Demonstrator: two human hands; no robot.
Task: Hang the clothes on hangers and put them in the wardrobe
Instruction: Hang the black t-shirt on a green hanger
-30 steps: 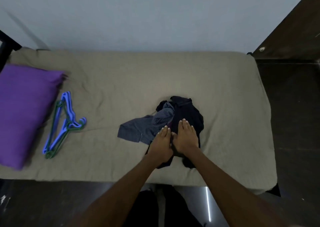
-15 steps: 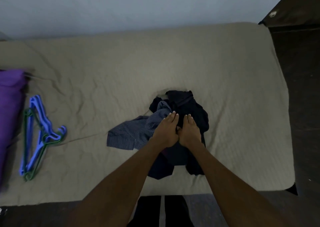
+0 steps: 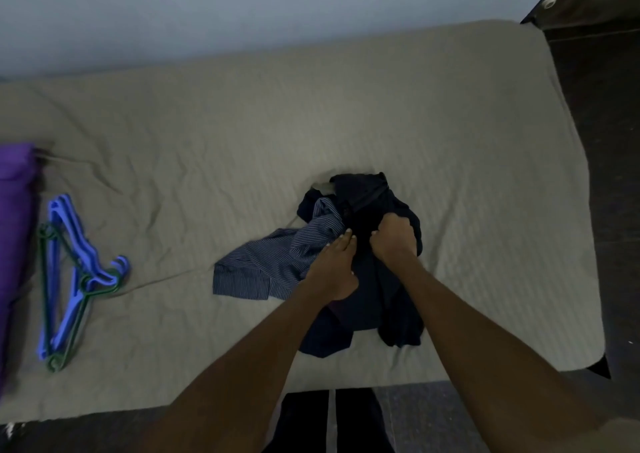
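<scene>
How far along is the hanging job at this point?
Nothing is hung yet. In hand: the right hand grips the dark garment; the left hand rests on the striped shirt. Left: both garments lie piled on the bed, hangers untouched, wardrobe step undone.

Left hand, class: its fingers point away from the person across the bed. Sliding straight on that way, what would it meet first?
The left hand already touches the striped shirt; just past its fingertips lies the dark garment, probably met first. Beyond that, bare bed sheet. Depth is uncertain.
</scene>
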